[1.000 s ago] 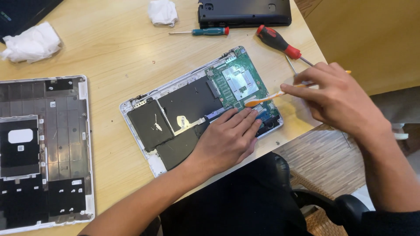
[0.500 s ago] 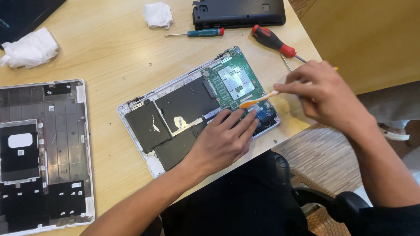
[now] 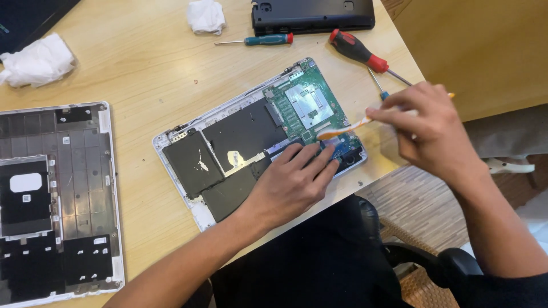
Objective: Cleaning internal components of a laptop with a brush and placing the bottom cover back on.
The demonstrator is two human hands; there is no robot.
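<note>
Wooden table [image 3: 142,74], opened laptop base [image 3: 240,142] laid near its front edge, left hand [image 3: 291,182] pressed flat on it, orange-white brush [image 3: 342,130] pinched in the right hand [image 3: 425,128] grip over the green board [image 3: 302,105], red screwdriver [image 3: 357,50] just beyond, bare wood left between base and grey cover panel [image 3: 54,199].

Your left hand [image 3: 291,182] lies flat over the near edge of the opened laptop base [image 3: 228,148], so the parts beneath the palm and fingers are hidden. Your right hand [image 3: 434,134] covers most of the orange-and-white tool [image 3: 342,129]; only its pale tip and a bit of orange behind the knuckles show, and its kind cannot be told. The black device [image 3: 313,14] is cut off by the top edge. The detached bottom cover [image 3: 54,199] runs past the left and bottom edges. Board components are too small to identify.
</note>
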